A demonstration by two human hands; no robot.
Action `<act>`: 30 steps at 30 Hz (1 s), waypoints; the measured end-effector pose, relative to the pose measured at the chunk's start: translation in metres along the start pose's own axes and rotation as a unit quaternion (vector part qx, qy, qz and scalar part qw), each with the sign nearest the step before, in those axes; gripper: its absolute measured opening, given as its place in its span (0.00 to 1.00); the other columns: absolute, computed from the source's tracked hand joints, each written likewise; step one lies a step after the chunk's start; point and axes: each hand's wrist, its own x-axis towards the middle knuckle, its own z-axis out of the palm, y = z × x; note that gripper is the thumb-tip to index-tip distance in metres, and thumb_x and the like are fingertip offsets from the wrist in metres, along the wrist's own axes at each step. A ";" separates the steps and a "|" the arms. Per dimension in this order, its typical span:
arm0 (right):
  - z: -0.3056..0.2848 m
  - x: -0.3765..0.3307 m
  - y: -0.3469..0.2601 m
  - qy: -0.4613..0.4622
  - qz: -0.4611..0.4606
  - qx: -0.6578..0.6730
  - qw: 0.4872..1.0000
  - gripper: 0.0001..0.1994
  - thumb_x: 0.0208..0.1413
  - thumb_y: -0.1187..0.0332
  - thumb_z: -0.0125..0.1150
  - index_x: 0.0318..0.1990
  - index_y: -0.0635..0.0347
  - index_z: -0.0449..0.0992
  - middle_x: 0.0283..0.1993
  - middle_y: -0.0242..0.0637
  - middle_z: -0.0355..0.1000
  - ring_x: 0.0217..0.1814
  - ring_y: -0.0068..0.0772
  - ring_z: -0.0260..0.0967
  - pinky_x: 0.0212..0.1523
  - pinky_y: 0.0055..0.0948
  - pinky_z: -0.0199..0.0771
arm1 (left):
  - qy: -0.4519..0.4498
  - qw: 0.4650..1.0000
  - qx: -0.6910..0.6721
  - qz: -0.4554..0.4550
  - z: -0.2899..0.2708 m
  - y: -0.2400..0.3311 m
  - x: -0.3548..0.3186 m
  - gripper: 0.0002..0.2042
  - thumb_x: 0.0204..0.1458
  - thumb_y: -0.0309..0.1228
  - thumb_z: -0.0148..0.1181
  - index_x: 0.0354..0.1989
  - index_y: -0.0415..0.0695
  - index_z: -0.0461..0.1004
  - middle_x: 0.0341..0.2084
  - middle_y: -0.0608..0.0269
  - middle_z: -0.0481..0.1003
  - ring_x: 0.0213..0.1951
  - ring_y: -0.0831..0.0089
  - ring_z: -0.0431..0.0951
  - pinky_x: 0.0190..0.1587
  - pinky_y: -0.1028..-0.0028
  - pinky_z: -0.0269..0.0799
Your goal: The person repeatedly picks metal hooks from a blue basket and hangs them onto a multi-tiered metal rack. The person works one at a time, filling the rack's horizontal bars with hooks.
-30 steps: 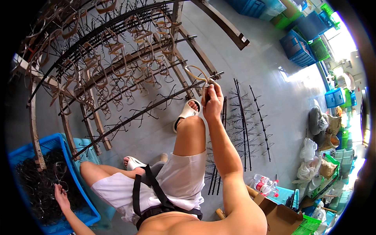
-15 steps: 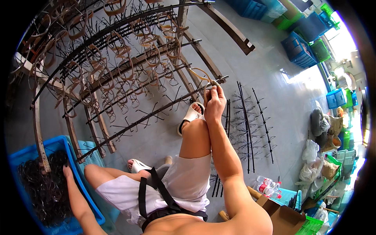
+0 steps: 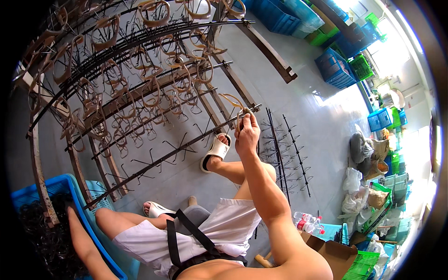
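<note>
My right hand [image 3: 247,135] is closed at the upper end of a long black hooked rod [image 3: 172,153], fingertips pinched on a thin tan loop-shaped frame [image 3: 232,99]. Along this rod the bare wire hooks stick out on both sides. My left hand [image 3: 71,211] reaches into a blue basket [image 3: 77,189] at the lower left, among glossy black curved pieces [image 3: 44,233]; its fingers are hidden there. On the rods behind hang many similar tan loop frames [image 3: 151,100].
A rusty metal rack [image 3: 224,70] carries the rods, its bars jutting toward me. Spare hooked rods [image 3: 280,158] lie on the floor to the right. Plastic bottles [image 3: 308,224] and an open cardboard box [image 3: 331,252] are at the lower right; bags [image 3: 354,191] stand farther right.
The view has shifted, so the rack sits lower and further left. My right leg has swung outward to the right. My left hand is deeper among the black pieces; the right keeps its pinch.
</note>
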 end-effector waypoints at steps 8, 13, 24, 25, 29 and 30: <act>0.003 -0.003 -0.002 0.004 -0.011 -0.021 1.000 0.08 0.62 0.68 0.47 0.41 0.60 0.71 0.20 0.26 0.60 0.12 0.13 0.50 0.10 0.15 0.50 | 0.011 1.000 0.013 0.001 0.001 -0.021 0.008 0.21 0.53 0.42 0.46 0.46 0.37 0.72 0.48 0.45 0.71 0.50 0.51 0.70 0.50 0.58 0.66; 0.026 -0.020 -0.011 0.042 0.006 0.029 0.999 0.07 0.62 0.68 0.47 0.39 0.59 0.70 0.18 0.25 0.59 0.11 0.13 0.49 0.09 0.16 0.49 | 0.052 0.999 -0.005 0.000 0.002 -0.056 0.002 0.19 0.54 0.39 0.46 0.45 0.37 0.73 0.48 0.45 0.71 0.51 0.51 0.70 0.49 0.57 0.67; 0.010 -0.009 -0.006 -0.046 -0.008 0.010 0.999 0.06 0.62 0.69 0.48 0.40 0.60 0.71 0.19 0.23 0.59 0.14 0.11 0.48 0.13 0.14 0.46 | 0.168 0.949 -0.169 0.206 -0.073 -0.110 -0.161 0.18 0.55 0.39 0.53 0.31 0.31 0.69 0.55 0.36 0.60 0.51 0.45 0.66 0.48 0.58 0.63; 0.008 -0.009 -0.008 -0.039 -0.001 -0.024 0.999 0.07 0.62 0.69 0.48 0.40 0.60 0.71 0.19 0.22 0.58 0.15 0.10 0.48 0.14 0.14 0.45 | 0.164 0.938 -0.211 0.222 -0.074 -0.119 -0.167 0.18 0.55 0.39 0.53 0.30 0.31 0.68 0.56 0.37 0.59 0.49 0.45 0.67 0.47 0.58 0.63; 0.006 -0.013 -0.005 -0.090 -0.013 -0.057 0.994 0.09 0.62 0.68 0.49 0.44 0.62 0.71 0.19 0.21 0.58 0.16 0.10 0.48 0.15 0.13 0.46 | 0.245 0.893 -0.338 0.166 -0.068 -0.150 -0.176 0.25 0.57 0.47 0.47 0.26 0.31 0.70 0.26 0.48 0.73 0.28 0.55 0.71 0.37 0.64 0.66; 0.004 -0.014 -0.004 -0.096 -0.024 -0.069 0.993 0.09 0.62 0.69 0.49 0.45 0.62 0.71 0.19 0.21 0.58 0.16 0.09 0.48 0.15 0.13 0.47 | 0.278 0.869 -0.377 0.159 -0.079 -0.140 -0.199 0.28 0.57 0.51 0.45 0.24 0.32 0.71 0.16 0.53 0.71 0.24 0.58 0.71 0.34 0.65 0.66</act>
